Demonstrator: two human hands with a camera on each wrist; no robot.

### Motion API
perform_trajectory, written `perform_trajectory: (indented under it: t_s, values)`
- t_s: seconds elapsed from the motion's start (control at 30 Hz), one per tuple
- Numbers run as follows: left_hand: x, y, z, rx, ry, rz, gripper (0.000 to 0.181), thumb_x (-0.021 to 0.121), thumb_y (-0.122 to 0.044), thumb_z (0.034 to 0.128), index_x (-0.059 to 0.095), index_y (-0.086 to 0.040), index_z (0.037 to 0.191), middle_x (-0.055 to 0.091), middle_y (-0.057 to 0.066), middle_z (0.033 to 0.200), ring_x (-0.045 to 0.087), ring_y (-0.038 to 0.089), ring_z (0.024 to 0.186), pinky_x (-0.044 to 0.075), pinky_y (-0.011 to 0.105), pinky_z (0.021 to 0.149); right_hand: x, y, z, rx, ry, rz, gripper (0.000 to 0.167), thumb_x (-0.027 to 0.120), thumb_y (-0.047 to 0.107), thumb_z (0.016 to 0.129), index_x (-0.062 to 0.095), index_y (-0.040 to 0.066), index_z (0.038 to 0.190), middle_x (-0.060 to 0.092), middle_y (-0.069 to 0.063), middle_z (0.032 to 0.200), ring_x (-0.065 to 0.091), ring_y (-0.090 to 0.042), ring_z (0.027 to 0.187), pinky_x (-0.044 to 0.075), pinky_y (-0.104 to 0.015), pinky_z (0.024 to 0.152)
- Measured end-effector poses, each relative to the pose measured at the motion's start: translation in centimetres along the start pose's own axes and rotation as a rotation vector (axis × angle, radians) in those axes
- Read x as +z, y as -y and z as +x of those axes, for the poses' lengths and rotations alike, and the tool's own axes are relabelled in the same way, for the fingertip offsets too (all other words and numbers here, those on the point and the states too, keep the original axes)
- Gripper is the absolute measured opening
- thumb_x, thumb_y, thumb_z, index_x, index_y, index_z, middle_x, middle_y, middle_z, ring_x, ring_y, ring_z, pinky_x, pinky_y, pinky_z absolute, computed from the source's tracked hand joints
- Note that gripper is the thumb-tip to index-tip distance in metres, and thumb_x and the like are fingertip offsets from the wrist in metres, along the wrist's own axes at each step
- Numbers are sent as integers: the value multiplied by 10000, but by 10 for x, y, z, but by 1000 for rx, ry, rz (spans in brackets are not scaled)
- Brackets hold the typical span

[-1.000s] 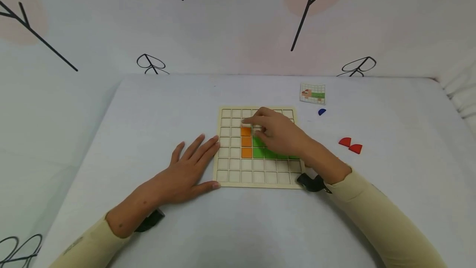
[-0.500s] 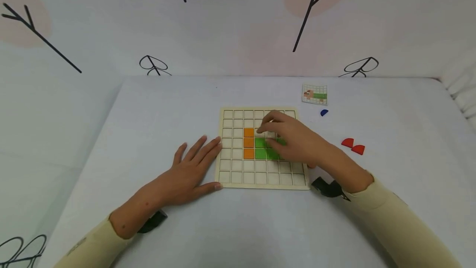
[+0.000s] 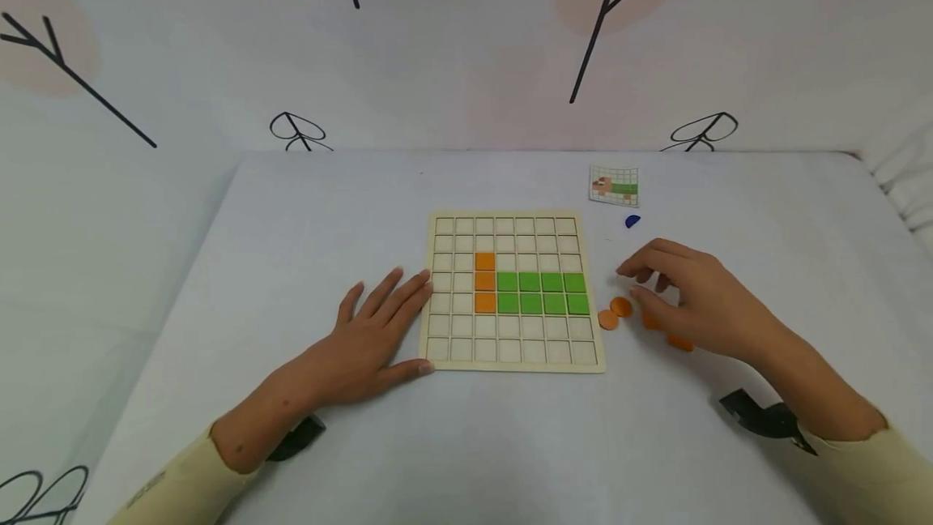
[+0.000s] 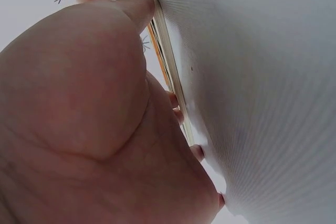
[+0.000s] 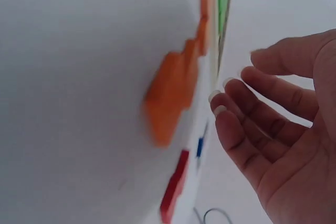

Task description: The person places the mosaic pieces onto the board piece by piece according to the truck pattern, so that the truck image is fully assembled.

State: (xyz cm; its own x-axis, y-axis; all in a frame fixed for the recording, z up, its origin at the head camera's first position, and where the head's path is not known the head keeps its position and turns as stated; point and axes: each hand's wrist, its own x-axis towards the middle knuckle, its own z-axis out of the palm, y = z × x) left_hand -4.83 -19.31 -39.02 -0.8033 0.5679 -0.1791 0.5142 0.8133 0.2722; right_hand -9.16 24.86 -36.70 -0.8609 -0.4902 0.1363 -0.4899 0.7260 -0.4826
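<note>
A pale gridded board (image 3: 510, 365) lies on the table, carrying a column of orange square tiles (image 3: 484, 282) and two rows of green square tiles (image 3: 530, 282). My left hand (image 3: 368, 347) rests flat with spread fingers against the board's left edge. To the right of the board, my right hand (image 3: 692, 302) hovers over loose orange pieces (image 3: 681, 343), fingers loosely bent. The right wrist view shows nothing between its thumb and fingers, with blurred orange pieces (image 5: 170, 87) below. Two small round orange pieces (image 3: 621, 307) lie between the board and that hand.
A small picture card (image 3: 615, 186) with a gridded animal design lies beyond the board's far right corner. Near it sits a blue half-round piece (image 3: 632, 221). A red piece (image 5: 175, 187) appears in the right wrist view; my hand hides the red ones in the head view.
My right hand has moved off the board, rightward to above the loose orange pieces, uncovering the green rows. My left hand has stayed at the board's edge.
</note>
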Motion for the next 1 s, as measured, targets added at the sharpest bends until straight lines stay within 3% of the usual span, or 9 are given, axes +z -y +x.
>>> perform_trajectory:
  t_s: [0.23,0.43,0.53,0.7,1.0]
  values:
    - [-1,0,-2,-4,-3,-3,995,585,-670,1009,90,-193,1728,10,-44,1798,-35,312,1652,64,726,1220,3,-19,-27,2,-17,-3,351,910,48,807,757,198,1085,650,140,1048,548,-37,857,445,-148,681]
    - [-2,0,-3,1,-2,-19,990,592,-660,1010,99,-190,1728,16,-39,1798,-31,314,1652,63,729,1218,4,-23,-31,-2,25,-32,366,924,21,776,711,220,998,593,138,1026,522,-41,849,442,-161,687]
    - [-1,-1,-2,4,0,-22,987,587,-662,1012,99,-190,1728,16,-41,1798,-30,313,1652,66,728,1219,3,-21,-31,34,52,-32,342,924,67,805,684,231,984,596,147,973,520,-40,828,444,-177,679]
    - [0,-2,-2,-6,2,-18,994,590,-670,1005,100,-196,1728,19,-42,1798,-27,315,1652,68,726,1222,2,-13,-29,57,65,2,326,894,60,839,677,265,970,617,168,860,530,-27,779,441,-184,657]
    - [0,-1,-1,-8,1,-15,988,579,-671,1010,93,-198,1728,12,-46,1798,-32,314,1652,65,724,1222,4,24,-1,-26,2,162,319,838,-11,880,711,232,1043,693,143,915,587,-44,783,481,-225,647]
